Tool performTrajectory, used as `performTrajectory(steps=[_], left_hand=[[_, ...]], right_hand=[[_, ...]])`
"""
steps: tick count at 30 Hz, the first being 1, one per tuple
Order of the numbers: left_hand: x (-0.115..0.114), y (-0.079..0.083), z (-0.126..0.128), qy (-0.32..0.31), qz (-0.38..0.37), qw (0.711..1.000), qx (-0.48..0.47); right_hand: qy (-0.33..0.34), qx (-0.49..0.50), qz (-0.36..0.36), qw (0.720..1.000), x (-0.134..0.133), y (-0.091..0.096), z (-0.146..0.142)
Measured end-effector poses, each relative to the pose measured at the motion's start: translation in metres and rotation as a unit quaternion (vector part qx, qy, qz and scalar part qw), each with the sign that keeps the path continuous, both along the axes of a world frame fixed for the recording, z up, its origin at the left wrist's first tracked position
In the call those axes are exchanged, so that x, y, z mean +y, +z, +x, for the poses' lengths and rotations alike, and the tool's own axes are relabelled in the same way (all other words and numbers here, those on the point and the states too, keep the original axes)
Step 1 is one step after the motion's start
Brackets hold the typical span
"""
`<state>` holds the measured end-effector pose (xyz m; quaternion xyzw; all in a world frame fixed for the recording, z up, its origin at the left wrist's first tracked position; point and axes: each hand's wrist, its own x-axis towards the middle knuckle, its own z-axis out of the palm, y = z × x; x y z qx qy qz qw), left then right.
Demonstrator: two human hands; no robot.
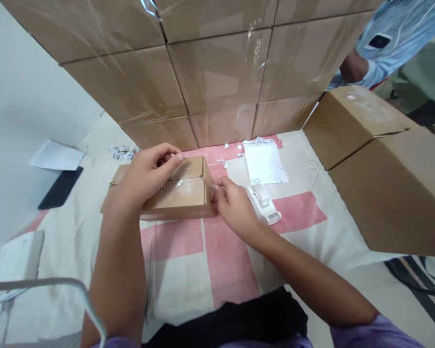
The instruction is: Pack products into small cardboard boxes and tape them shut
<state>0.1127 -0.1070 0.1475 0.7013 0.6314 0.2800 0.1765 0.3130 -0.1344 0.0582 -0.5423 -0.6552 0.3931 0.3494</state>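
Note:
A small flat cardboard box (188, 186) lies on a pink and white cloth (224, 251) in front of me, with clear tape across its top. My left hand (147, 176) rests on the box's top, fingers curled and pressed down near the far flap. My right hand (234, 205) is at the box's right end, fingers pinched against the side where the tape comes down. A white tape dispenser (264, 204) lies on the cloth just right of that hand.
A wall of taped cardboard boxes (217, 72) stands behind. Two larger boxes (384, 164) sit at the right. A white sheet (263, 162), paper scraps, a dark phone (61, 187) and another white sheet lie around. Another person's sleeve and arm (377, 58) show top right.

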Motion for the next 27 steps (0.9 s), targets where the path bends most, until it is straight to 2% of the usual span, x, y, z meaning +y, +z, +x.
performTrajectory(steps=[4,9,14,17,19,21,23,25,27], left_hand=[[-0.001,0.001,0.003,-0.007,-0.001,0.999,0.031],[-0.001,0.002,0.006,0.004,0.002,0.999,0.048],[0.002,-0.004,0.009,-0.007,0.024,0.999,0.028],[-0.001,-0.003,0.012,-0.041,0.051,0.998,-0.005],[-0.008,0.002,0.008,-0.038,0.105,0.994,-0.020],[-0.017,0.006,-0.008,-0.004,0.185,0.982,-0.024],[-0.023,0.003,-0.045,0.063,0.240,0.969,-0.021],[-0.023,-0.013,-0.102,0.161,0.234,0.959,-0.003],[-0.015,-0.042,-0.168,0.290,0.167,0.941,0.054]], right_hand=[[-0.011,-0.027,0.029,0.999,0.005,-0.009,-0.003],[0.005,0.053,0.084,0.995,0.006,-0.024,-0.005],[0.027,0.190,0.035,0.981,-0.005,-0.034,-0.004],[-0.001,0.207,0.005,0.978,-0.019,-0.040,-0.005],[-0.014,0.194,-0.007,0.981,-0.026,-0.043,-0.005],[-0.004,0.179,-0.021,0.984,-0.030,-0.046,-0.004],[0.003,0.157,-0.031,0.987,-0.032,-0.049,-0.002],[-0.013,0.126,-0.016,0.992,-0.031,-0.054,0.001],[-0.042,0.094,0.020,0.994,-0.031,-0.060,0.004]])
